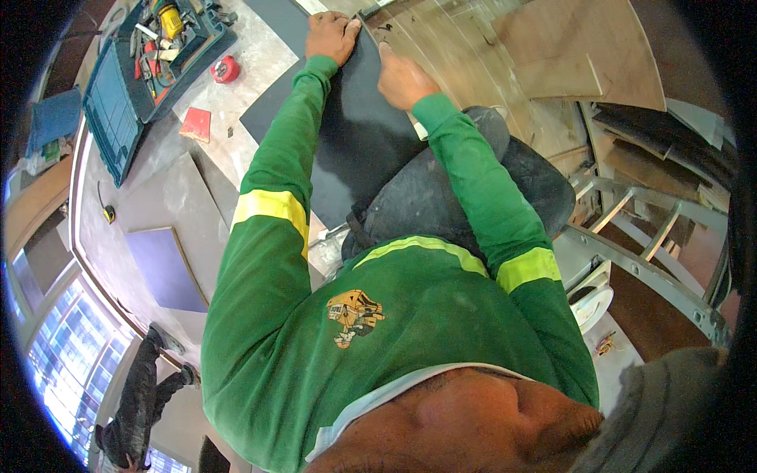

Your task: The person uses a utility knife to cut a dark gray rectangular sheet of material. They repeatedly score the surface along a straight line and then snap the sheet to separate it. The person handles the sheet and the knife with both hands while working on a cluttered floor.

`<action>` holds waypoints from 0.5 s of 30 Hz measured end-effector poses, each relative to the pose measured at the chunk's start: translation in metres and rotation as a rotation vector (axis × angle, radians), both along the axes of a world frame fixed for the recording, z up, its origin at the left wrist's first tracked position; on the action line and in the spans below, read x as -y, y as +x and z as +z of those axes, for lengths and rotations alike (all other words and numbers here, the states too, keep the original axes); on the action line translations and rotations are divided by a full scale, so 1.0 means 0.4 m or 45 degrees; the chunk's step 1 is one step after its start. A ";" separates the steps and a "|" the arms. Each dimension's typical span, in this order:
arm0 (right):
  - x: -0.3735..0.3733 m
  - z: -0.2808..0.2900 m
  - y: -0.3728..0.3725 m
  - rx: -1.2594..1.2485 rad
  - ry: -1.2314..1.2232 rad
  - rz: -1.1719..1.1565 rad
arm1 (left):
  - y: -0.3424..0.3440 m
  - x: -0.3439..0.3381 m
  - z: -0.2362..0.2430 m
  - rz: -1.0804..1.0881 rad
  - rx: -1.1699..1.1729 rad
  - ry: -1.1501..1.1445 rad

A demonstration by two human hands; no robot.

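A dark grey sheet (pixel 347 118) lies in front of me, partly across my dark trouser legs. My left hand (pixel 331 38) is at its far end, fingers bent and closed on the edge, with the thumb toward the corner. Lower along the same sheet's right edge is my right hand (pixel 404 77). Its thumb points up along the edge and its other fingers are curled, mostly hidden from view. No tool shows in either hand. Both forearms are in green sleeves with yellow bands.
At the far left sits an opened blue toolbox (pixel 118 110) with a yellow power tool (pixel 169 20). Nearby are a red round item (pixel 225 69), a red card (pixel 195 124) and a tape measure (pixel 109 213). A ladder (pixel 646 252) and boards (pixel 583 47) stand right; another person (pixel 142 402) is lower left.
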State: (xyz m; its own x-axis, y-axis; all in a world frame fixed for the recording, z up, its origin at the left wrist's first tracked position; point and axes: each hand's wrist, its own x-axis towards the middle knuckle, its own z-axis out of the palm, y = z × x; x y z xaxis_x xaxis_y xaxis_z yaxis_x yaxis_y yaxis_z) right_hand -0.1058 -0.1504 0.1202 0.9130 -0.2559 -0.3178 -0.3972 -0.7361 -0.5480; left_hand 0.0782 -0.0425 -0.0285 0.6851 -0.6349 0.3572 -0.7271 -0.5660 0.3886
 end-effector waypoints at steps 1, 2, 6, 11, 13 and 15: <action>0.000 -0.002 -0.001 -0.030 -0.005 -0.010 | -0.002 0.004 0.008 -0.002 0.004 -0.011; 0.002 -0.014 0.000 -0.021 -0.035 -0.014 | -0.007 0.005 0.012 -0.004 0.007 -0.023; 0.004 -0.016 0.015 0.003 -0.079 0.029 | -0.003 -0.004 0.010 -0.017 0.061 0.003; 0.011 -0.061 0.034 -0.023 -0.117 0.055 | -0.030 0.003 0.056 -0.107 0.092 -0.082; 0.021 -0.092 0.064 -0.061 -0.165 0.087 | -0.026 0.006 0.072 -0.044 0.033 -0.047; 0.037 -0.100 0.069 -0.055 -0.093 0.045 | -0.012 -0.003 0.050 0.013 -0.001 0.063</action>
